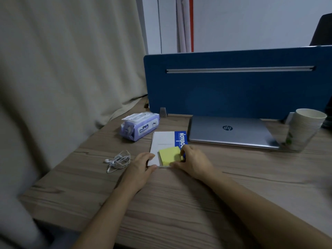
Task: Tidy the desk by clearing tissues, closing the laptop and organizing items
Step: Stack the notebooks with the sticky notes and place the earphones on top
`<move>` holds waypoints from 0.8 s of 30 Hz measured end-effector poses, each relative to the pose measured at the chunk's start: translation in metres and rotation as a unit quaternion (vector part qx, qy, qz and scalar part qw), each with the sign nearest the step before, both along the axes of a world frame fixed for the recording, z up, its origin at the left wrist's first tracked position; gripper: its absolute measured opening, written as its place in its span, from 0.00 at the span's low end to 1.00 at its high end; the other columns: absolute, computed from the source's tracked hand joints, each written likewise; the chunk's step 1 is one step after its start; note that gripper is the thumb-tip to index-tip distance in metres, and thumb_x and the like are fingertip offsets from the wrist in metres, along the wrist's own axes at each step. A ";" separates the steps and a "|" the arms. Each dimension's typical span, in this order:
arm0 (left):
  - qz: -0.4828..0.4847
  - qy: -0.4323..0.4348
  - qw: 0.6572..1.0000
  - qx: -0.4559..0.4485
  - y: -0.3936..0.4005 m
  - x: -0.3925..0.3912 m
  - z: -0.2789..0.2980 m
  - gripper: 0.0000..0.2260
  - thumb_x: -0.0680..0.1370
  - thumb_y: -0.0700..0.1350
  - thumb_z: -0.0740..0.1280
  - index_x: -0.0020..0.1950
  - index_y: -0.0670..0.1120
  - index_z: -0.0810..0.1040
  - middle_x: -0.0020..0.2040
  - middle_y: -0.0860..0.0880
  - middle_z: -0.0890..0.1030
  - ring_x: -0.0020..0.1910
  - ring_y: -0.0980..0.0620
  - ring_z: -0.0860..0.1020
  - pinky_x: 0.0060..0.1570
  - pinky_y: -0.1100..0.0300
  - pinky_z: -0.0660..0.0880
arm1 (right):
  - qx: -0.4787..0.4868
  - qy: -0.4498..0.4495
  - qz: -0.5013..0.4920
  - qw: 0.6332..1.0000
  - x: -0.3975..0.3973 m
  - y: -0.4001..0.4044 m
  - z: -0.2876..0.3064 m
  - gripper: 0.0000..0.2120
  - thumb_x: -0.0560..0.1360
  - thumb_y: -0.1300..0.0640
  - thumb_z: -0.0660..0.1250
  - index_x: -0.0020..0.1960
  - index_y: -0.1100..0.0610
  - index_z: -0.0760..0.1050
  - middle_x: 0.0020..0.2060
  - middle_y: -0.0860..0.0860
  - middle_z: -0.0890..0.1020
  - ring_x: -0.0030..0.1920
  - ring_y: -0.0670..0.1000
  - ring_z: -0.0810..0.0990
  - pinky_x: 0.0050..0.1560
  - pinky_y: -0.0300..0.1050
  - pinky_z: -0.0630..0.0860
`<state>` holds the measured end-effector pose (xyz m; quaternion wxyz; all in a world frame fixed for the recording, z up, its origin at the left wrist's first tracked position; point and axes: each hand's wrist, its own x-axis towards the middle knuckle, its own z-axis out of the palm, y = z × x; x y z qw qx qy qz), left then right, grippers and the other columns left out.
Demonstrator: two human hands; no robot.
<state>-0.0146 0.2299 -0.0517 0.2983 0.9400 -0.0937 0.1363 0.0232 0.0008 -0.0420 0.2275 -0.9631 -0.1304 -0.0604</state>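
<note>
A white and blue notebook (164,139) lies on the wooden desk (179,194), and a yellow sticky-note pad (169,154) sits on its near end. My left hand (142,166) holds the notebook's near left corner. My right hand (193,161) grips the near right edge, with its fingers curled against the yellow pad. A silver laptop (230,131) lies closed to the right of the notebook. A purple pack of wet wipes (139,126) lies behind and to the left of the notebook. White wired earphones (118,159) are coiled left of my left hand.
A blue divider panel (233,87) stands along the back of the desk. A stack of paper cups (303,129) is at the right, beside the laptop. A beige curtain (62,69) hangs at the left, resting on the desk's edge.
</note>
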 end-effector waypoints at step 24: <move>0.056 -0.093 0.992 0.071 -0.018 0.068 -0.002 0.05 0.77 0.41 0.67 0.49 0.43 0.81 0.46 0.42 0.83 0.44 0.41 0.79 0.41 0.50 0.77 | -0.163 -0.249 0.007 0.955 0.067 0.001 -0.016 0.21 0.71 0.34 0.63 0.51 0.51 0.76 0.53 0.51 0.76 0.56 0.55 0.72 0.53 0.55 0.68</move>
